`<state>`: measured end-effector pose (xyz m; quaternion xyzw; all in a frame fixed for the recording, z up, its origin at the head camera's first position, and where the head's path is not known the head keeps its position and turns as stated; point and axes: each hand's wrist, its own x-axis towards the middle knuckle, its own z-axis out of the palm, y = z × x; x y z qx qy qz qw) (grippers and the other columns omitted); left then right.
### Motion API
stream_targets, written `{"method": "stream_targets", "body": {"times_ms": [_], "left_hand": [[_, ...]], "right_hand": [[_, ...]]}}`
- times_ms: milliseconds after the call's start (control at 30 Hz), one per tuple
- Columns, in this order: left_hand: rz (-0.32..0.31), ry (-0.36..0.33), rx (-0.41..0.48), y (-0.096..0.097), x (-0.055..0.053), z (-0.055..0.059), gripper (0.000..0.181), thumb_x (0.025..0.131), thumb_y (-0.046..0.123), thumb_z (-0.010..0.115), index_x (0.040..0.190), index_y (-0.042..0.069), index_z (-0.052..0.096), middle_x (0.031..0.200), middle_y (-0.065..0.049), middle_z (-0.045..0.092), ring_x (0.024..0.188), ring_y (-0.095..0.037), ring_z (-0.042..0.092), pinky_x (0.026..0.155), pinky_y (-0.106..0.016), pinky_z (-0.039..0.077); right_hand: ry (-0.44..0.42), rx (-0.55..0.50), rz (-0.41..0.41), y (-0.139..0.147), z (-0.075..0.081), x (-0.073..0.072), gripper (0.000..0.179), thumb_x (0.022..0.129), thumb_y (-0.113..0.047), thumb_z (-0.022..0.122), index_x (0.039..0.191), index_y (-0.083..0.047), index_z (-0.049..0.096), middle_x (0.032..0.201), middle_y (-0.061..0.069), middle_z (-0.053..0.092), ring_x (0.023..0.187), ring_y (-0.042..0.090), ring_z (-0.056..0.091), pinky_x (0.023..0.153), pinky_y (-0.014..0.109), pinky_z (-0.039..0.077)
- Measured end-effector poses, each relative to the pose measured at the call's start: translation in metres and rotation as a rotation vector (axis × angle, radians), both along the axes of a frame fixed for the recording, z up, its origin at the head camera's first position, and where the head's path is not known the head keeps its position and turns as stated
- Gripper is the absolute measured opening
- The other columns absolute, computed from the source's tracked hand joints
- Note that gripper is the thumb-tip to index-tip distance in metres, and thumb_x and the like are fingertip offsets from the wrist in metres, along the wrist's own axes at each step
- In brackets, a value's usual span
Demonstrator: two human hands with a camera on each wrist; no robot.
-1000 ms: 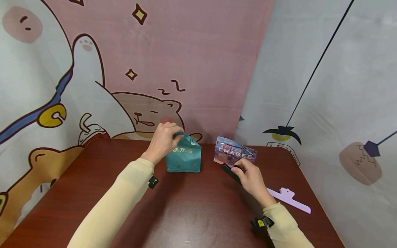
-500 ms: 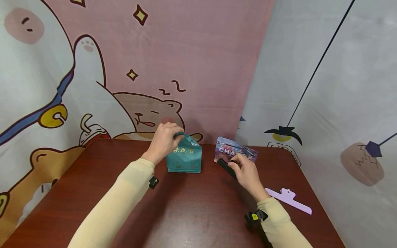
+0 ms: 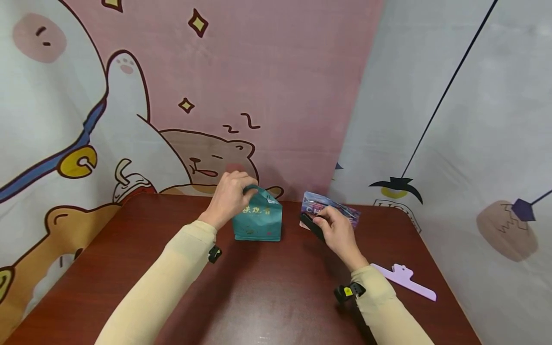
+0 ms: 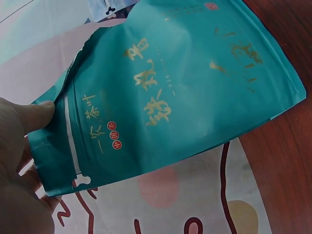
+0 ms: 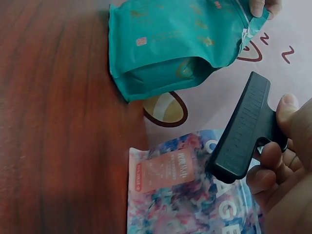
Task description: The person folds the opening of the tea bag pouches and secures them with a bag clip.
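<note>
At the far side of the table (image 3: 258, 282), the left hand (image 3: 228, 197) pinches the teal pouch's (image 3: 258, 224) top corner — seemingly to steady it upright — while the right hand's (image 3: 339, 235) thumb and fingers clamp the black clip (image 3: 311, 225), perhaps leaving its bar free.

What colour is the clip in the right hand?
The clip is black; the right wrist view shows it best.
</note>
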<state>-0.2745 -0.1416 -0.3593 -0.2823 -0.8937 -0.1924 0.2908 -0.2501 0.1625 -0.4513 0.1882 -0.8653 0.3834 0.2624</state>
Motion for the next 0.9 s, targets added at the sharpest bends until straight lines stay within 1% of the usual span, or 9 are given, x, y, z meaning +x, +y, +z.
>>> {"method": "stream_targets", "body": {"times_ms": [167, 267, 500, 633, 800, 900], "left_hand": [[-0.011, 0.014, 0.005, 0.002, -0.001, -0.001, 0.011, 0.088, 0.009, 0.082, 0.099, 0.008, 0.081, 0.093, -0.004, 0.075, 0.085, -0.024, 0.066, 0.075, -0.041, 0.045], [-0.013, 0.015, 0.007, 0.002, -0.002, -0.001, 0.011, 0.088, 0.008, 0.082, 0.099, 0.008, 0.081, 0.093, -0.004, 0.075, 0.085, -0.023, 0.066, 0.075, -0.041, 0.045], [-0.003, 0.002, 0.005, 0.000, -0.002, 0.000, 0.011, 0.089, 0.008, 0.082, 0.099, 0.007, 0.081, 0.092, -0.005, 0.075, 0.085, -0.024, 0.066, 0.076, -0.042, 0.045], [-0.009, -0.001, 0.012, 0.000, -0.003, 0.001, 0.011, 0.088, 0.008, 0.082, 0.099, 0.007, 0.081, 0.092, -0.005, 0.075, 0.085, -0.024, 0.066, 0.075, -0.042, 0.045], [-0.015, -0.003, 0.020, 0.000, -0.002, 0.001, 0.011, 0.088, 0.008, 0.082, 0.098, 0.006, 0.081, 0.092, -0.005, 0.075, 0.084, -0.024, 0.066, 0.075, -0.041, 0.044], [-0.012, -0.003, 0.015, 0.001, -0.002, 0.001, 0.011, 0.088, 0.008, 0.082, 0.099, 0.007, 0.081, 0.092, -0.005, 0.075, 0.084, -0.024, 0.066, 0.075, -0.041, 0.044]], "right_hand": [[-0.035, -0.007, -0.007, -0.004, 0.005, -0.007, 0.014, 0.090, -0.011, 0.078, 0.093, -0.005, 0.065, 0.080, 0.008, 0.067, 0.065, 0.019, 0.055, 0.061, 0.034, 0.044], [-0.038, -0.007, -0.010, -0.009, 0.007, -0.010, 0.014, 0.090, -0.012, 0.078, 0.092, -0.005, 0.065, 0.079, 0.008, 0.067, 0.066, 0.019, 0.056, 0.062, 0.035, 0.044], [-0.049, -0.042, 0.002, -0.018, 0.008, -0.017, 0.012, 0.091, -0.011, 0.077, 0.093, -0.006, 0.066, 0.080, 0.008, 0.069, 0.064, 0.020, 0.057, 0.062, 0.035, 0.044], [-0.062, -0.050, 0.007, -0.023, 0.008, -0.023, 0.012, 0.092, -0.010, 0.077, 0.093, -0.006, 0.065, 0.080, 0.008, 0.069, 0.065, 0.020, 0.057, 0.062, 0.035, 0.044], [-0.101, -0.047, 0.019, -0.028, 0.009, -0.026, 0.011, 0.095, -0.014, 0.074, 0.094, -0.007, 0.065, 0.084, 0.009, 0.068, 0.069, 0.022, 0.059, 0.066, 0.038, 0.046], [-0.093, -0.041, 0.019, -0.031, 0.011, -0.028, 0.013, 0.095, -0.016, 0.073, 0.094, -0.007, 0.065, 0.084, 0.010, 0.069, 0.070, 0.025, 0.060, 0.066, 0.040, 0.047]]}}
